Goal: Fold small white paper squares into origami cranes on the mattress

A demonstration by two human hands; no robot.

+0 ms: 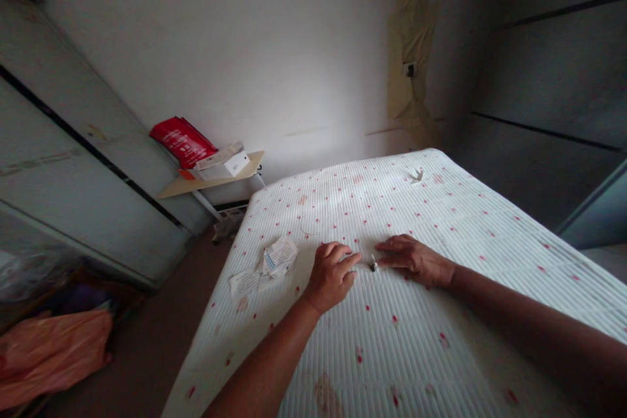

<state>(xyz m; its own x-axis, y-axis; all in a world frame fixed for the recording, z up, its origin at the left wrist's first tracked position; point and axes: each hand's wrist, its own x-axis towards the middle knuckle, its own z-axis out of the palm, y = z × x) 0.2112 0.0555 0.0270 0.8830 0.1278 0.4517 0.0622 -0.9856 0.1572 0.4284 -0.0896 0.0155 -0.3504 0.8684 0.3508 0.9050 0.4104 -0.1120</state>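
Between my two hands, a small black and light-coloured thing (373,265), too small to name, sits on the white quilted mattress (426,346). My left hand (332,276) is just left of it, fingers apart and slightly curled, holding nothing. From the other side, my right hand (414,262) lies low over the cover with its fingers stretched out. Its fingertips come close to the small thing; whether they touch it I cannot tell. Crumpled printed paper (279,256) lies to the left of my left hand.
Near the mattress's far edge lies a small white scrap (417,175). A side table (176,188) at the far left bears a red bag (182,142) and a white box (223,166). An orange bag (53,353) is at the lower left. Cabinets (543,72) stand along the right.
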